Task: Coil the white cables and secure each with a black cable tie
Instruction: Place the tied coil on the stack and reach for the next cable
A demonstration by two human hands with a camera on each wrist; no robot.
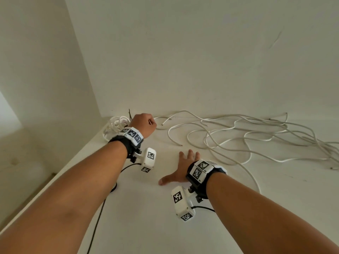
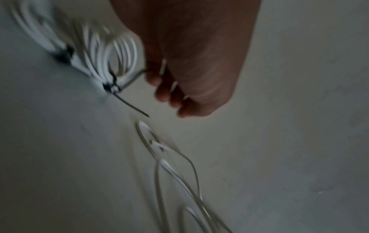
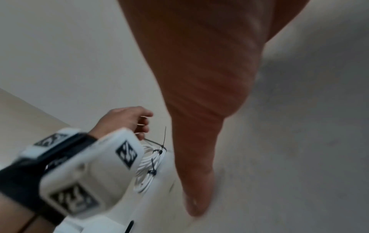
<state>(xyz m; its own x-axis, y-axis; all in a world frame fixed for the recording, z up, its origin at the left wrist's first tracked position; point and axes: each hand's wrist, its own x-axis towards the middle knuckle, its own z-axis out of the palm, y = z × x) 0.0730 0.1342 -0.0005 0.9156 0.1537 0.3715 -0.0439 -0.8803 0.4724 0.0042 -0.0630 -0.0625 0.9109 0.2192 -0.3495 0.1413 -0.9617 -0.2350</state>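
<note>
Pinching the tail of a black cable tie (image 2: 130, 82) with curled fingers: the left hand (image 1: 142, 123), far out by the wall. Tied around a coiled white cable (image 2: 119, 52) just left of that hand. Resting flat on the white table (image 1: 146, 208) with fingers spread and holding nothing: the right hand (image 1: 180, 170). Lying tangled beyond and right of that hand: loose white cables (image 1: 256, 136).
</note>
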